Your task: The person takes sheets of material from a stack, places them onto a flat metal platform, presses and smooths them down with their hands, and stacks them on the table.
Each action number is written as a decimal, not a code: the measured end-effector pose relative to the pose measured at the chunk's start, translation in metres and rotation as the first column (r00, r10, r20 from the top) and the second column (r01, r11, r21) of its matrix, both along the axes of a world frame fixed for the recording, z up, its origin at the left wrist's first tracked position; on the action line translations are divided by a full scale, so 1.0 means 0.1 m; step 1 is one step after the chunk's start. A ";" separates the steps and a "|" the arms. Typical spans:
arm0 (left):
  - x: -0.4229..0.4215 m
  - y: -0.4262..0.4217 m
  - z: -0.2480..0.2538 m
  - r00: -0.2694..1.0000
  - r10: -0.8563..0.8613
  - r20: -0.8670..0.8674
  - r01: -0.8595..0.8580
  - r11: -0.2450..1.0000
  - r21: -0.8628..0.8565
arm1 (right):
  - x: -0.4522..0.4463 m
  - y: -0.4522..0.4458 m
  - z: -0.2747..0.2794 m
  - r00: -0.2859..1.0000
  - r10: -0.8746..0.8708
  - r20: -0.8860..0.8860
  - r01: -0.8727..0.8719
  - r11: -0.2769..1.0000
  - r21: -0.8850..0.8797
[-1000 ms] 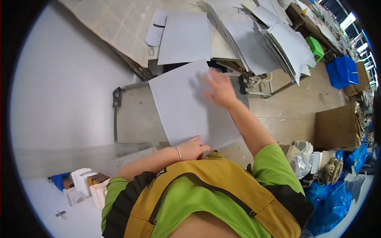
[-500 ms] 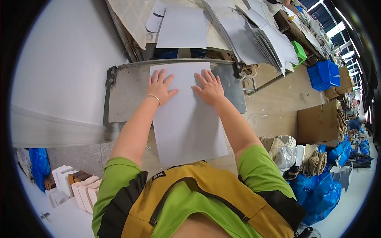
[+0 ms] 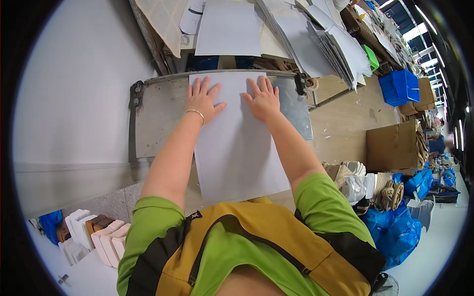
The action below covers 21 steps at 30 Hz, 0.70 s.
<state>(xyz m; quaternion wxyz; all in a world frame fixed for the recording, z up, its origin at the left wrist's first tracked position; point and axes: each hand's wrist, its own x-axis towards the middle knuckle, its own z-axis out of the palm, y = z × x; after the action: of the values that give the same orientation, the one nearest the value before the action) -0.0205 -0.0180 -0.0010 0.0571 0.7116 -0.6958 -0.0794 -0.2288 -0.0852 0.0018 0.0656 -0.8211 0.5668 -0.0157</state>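
A large white sheet (image 3: 237, 153) lies lengthwise across a grey metal platform (image 3: 160, 118), its near end reaching past the platform toward my body. My left hand (image 3: 202, 100), with a bracelet at the wrist, rests flat near the sheet's far left corner, fingers apart. Near the far right corner my right hand (image 3: 263, 100) lies flat too, fingers spread. Neither hand grasps anything. The sheet's far edge is close to the raised back edge of the platform.
Beyond the platform, a table holds another white sheet (image 3: 228, 29) and a fanned stack of sheets (image 3: 340, 49). Right: a blue crate (image 3: 399, 88), a cardboard box (image 3: 391, 148) and blue bags (image 3: 392, 232). Lower left: white and brown blocks (image 3: 106, 237). A white wall stands left.
One second ago the sheet was tilted, with my left hand at its near edge and my right hand raised over it. Now it lies straighter, both hands flat near its far corners.
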 end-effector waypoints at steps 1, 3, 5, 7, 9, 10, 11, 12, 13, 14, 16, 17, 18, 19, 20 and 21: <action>-0.01 0.01 -0.01 1.000 -0.002 -0.005 0.002 1.000 -0.002 | 0.01 0.01 -0.01 1.000 -0.009 0.012 0.009 1.000 -0.002; 0.00 0.01 -0.03 1.000 -0.010 -0.009 0.009 0.999 -0.033 | 0.01 -0.01 0.00 1.000 -0.014 0.022 0.014 1.000 -0.010; 0.00 0.00 -0.05 1.000 -0.015 -0.005 0.014 0.999 -0.047 | 0.01 0.01 -0.01 0.999 -0.020 0.025 0.020 1.000 -0.013; 0.00 -0.01 -0.09 1.000 0.022 -0.014 -0.023 0.995 -0.094 | 0.00 0.02 -0.02 0.999 -0.020 0.030 0.020 1.000 -0.010; 0.02 0.02 -0.09 0.999 0.044 -0.009 -0.045 0.992 -0.116 | 0.00 0.01 -0.02 0.999 -0.022 0.031 0.022 1.000 -0.014; 0.02 0.03 -0.06 0.998 0.054 -0.019 -0.056 0.989 -0.137 | 0.01 0.02 -0.02 0.999 -0.025 0.034 0.025 1.000 -0.014; 0.00 0.05 -0.03 0.998 0.062 -0.030 -0.066 0.985 -0.158 | 0.03 0.03 -0.03 0.999 -0.025 0.039 0.026 1.000 -0.010; -0.01 0.06 -0.02 0.997 0.068 -0.044 -0.075 0.981 -0.181 | 0.03 0.04 -0.03 0.999 -0.024 0.039 0.024 1.000 0.002; -0.01 0.06 -0.02 0.997 0.064 -0.043 -0.071 0.981 -0.182 | 0.03 0.03 -0.01 0.999 -0.025 0.037 0.025 1.000 0.009; -0.01 0.06 -0.02 0.996 0.069 -0.054 -0.077 0.983 -0.164 | 0.01 0.02 0.01 0.999 -0.026 0.032 0.025 1.000 0.016; -0.01 0.04 -0.01 0.993 0.084 -0.078 -0.094 0.987 -0.133 | -0.01 0.02 0.01 0.999 -0.030 0.031 0.030 1.000 0.008; -0.02 0.04 -0.01 0.993 0.086 -0.080 -0.097 0.986 -0.137 | -0.01 0.03 0.00 0.999 -0.032 0.032 0.032 0.999 0.008; -0.02 0.04 -0.02 0.993 0.084 -0.082 -0.096 0.983 -0.157 | 0.00 0.03 0.00 0.999 -0.034 0.036 0.033 0.999 0.010; -0.02 0.06 -0.02 0.993 0.082 -0.082 -0.095 0.980 -0.175 | 0.01 0.02 0.00 0.999 -0.031 0.038 0.031 0.999 0.010; -0.02 0.06 -0.02 0.994 0.079 -0.081 -0.093 0.977 -0.191 | 0.01 0.03 0.00 0.999 -0.031 0.035 0.031 1.000 0.004; -0.01 0.06 -0.02 0.994 0.080 -0.080 -0.093 0.977 -0.190 | 0.00 0.03 -0.01 0.999 -0.032 0.032 0.032 0.999 -0.003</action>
<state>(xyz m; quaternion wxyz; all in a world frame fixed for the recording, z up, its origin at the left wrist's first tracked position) -0.0219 -0.0117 -0.0030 0.1543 0.7290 -0.6661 -0.0345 -0.2284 -0.0823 0.0012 0.0729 -0.8116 0.5788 -0.0307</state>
